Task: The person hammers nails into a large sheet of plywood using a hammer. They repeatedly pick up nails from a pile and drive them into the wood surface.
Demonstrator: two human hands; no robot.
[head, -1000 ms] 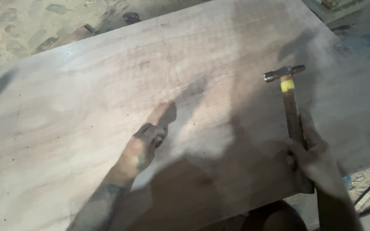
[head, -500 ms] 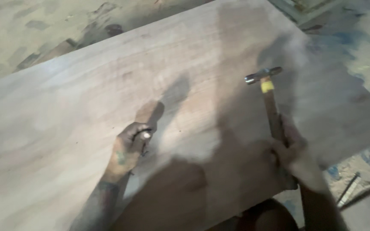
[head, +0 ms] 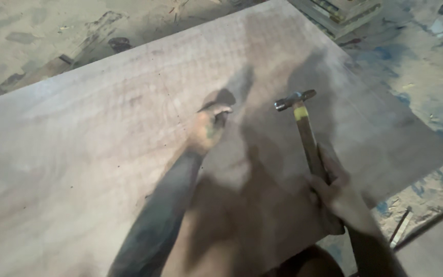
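Observation:
A large plywood sheet (head: 78,133) fills most of the view. My right hand (head: 337,192) grips the wooden handle of a hammer (head: 303,128) with a metal head and a yellow band under it, held raised over the sheet. My left hand (head: 208,125) reaches forward on the sheet, fingers pinched together near the surface; something small may be between them, too blurred to tell. The hammer head is to the right of my left hand, a short way apart.
Sandy, stained floor (head: 26,36) surrounds the sheet. Stacked framed boards (head: 344,13) lie at the top right. A thin stick or tool (head: 401,225) lies on the floor by the sheet's right lower edge. My knee shows at the bottom.
My left arm has stretched forward and to the right across the sheet, toward the hammer head. The hammer and my right hand shifted a little left in the view.

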